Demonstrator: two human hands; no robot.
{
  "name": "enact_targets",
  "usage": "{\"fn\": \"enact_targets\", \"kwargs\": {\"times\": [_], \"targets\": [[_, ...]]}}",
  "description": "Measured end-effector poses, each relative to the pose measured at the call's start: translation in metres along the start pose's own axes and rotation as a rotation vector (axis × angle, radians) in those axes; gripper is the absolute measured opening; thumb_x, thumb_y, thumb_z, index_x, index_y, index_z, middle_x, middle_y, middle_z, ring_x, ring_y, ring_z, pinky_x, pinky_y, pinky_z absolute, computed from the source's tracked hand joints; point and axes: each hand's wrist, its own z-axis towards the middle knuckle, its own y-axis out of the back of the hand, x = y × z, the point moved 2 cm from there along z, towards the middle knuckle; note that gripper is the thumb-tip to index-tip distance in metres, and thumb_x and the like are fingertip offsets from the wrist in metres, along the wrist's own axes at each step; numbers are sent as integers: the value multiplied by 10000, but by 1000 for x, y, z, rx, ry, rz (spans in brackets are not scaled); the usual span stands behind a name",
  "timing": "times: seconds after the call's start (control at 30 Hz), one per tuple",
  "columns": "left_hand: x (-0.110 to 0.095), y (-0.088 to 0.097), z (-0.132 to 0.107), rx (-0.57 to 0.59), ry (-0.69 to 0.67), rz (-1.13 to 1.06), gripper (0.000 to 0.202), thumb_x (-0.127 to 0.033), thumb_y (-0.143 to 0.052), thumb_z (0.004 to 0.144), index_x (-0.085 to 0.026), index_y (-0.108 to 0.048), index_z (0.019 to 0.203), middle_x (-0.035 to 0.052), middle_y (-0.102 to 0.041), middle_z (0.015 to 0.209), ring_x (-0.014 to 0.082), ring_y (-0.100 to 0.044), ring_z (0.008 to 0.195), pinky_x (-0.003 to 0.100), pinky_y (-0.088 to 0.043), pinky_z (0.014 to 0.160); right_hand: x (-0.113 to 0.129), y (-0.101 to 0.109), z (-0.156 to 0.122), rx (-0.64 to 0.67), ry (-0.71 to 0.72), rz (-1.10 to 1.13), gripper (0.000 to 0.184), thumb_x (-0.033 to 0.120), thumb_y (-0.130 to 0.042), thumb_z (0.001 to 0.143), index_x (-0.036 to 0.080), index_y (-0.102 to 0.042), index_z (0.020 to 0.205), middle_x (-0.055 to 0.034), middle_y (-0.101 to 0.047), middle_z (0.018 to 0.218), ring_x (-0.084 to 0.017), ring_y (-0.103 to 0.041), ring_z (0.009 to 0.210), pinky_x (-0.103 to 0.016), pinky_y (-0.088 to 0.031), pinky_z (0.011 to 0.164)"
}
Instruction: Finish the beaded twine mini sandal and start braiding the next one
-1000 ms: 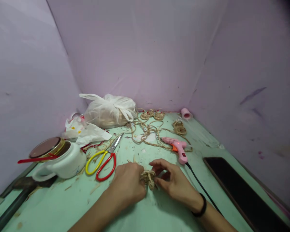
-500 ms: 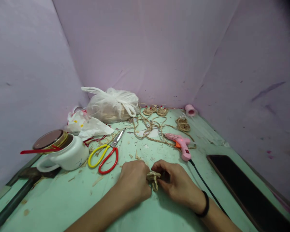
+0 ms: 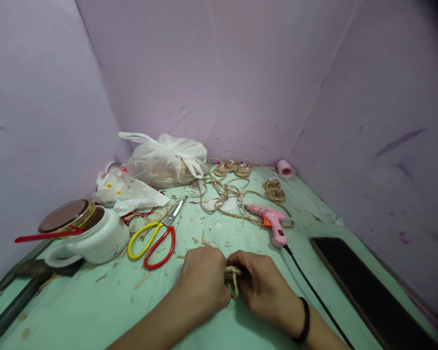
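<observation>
Low in the middle, a small coiled piece of braided straw cord (image 3: 233, 274) is pinched between my two hands, with a short loop hanging down from it. My left hand (image 3: 206, 277) is closed with its back toward me, gripping the cord's left side; its fingertips are hidden. From the other side, my right hand (image 3: 268, 287), with a black band on the wrist, closes its thumb and fingers on the piece. Beyond my right hand lies a pink glue gun (image 3: 268, 216) with an orange trigger. Scissors (image 3: 170, 221) with yellow and red handles rest left of centre.
A white mug (image 3: 105, 238), a round-lidded jar (image 3: 67, 216) and a hammer (image 3: 12, 308) stand at left. Behind are a tied plastic bag (image 3: 168, 160), loose braided cord (image 3: 222, 194) and small woven straw pieces (image 3: 243, 170). A phone (image 3: 372, 291) lies right, past the glue gun's cable (image 3: 314, 289).
My right fingers have closed further around the straw piece, covering more of its right side. The whole view has shifted slightly; the things on the table stay where they were.
</observation>
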Motion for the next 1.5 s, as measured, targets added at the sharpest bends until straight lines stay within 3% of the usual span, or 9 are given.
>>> {"fn": "enact_targets", "kwargs": {"times": [0.37,0.7,0.77,0.83,0.9,1.0,1.17,1.3,1.5], "targets": [[-5,4,2,26,-8,-20,264,-185,-505,633,-122,-718,776,226,-691,769,406,-643,741,441,-476,615,-4,-5,-2,-14,3,-33,517,58,-472,613,186,-539,1109,-59,-680,830,-215,-613,750,-314,-428,662],[1,1,2,2,9,-35,212,-200,-521,626,-156,-711,710,173,-696,741,339,-648,719,361,-437,593,-8,-8,-2,-37,31,29,566,63,-481,642,182,-480,1196,-71,-669,905,-220,-606,806,-336,-437,707],[13,7,4,65,-7,-191,207,-235,-576,616,-161,-706,758,137,-690,727,315,-636,715,336,-419,587,-7,-6,0,-23,-28,156,548,73,-507,644,179,-472,1181,-50,-666,845,-204,-605,762,-318,-435,679],[27,17,7,159,-58,-536,430,-344,-662,582,-170,-660,976,92,-683,789,276,-616,749,297,-415,595,-8,-1,5,-22,-142,355,526,112,-553,647,161,-455,1161,-13,-643,727,-180,-592,666,-288,-428,610],[39,28,11,138,-88,-953,599,-485,-615,644,-163,-560,1147,82,-661,916,236,-591,832,278,-424,663,-9,2,10,-7,-269,624,559,161,-605,630,143,-421,1157,18,-608,657,-159,-574,597,-269,-418,562],[48,30,16,87,-6,-1303,608,-576,-552,688,-128,-579,1098,90,-642,957,211,-568,862,273,-420,715,-8,6,15,39,-369,972,708,167,-659,573,123,-339,1203,35,-602,654,-130,-553,554,-249,-404,542],[38,5,14,156,150,-1509,524,-572,-560,669,-93,-646,864,87,-647,754,183,-565,673,259,-411,579,-8,8,14,11,-365,1048,873,121,-675,558,85,-227,1306,75,-560,600,-97,-494,518,-226,-348,516],[39,-3,13,160,166,-1528,266,-360,-642,542,-100,-595,577,8,-529,492,100,-441,449,210,-325,452,-8,9,14,-24,-345,971,900,76,-658,563,62,-201,1339,80,-546,596,-88,-467,518,-221,-325,508],[42,-4,14,173,226,-1514,231,-253,-591,455,-88,-628,613,22,-561,490,117,-462,450,225,-329,467,-8,6,14,-11,-350,1019,933,129,-721,532,50,-222,1316,76,-562,592,-93,-490,498,-234,-358,511]]}}
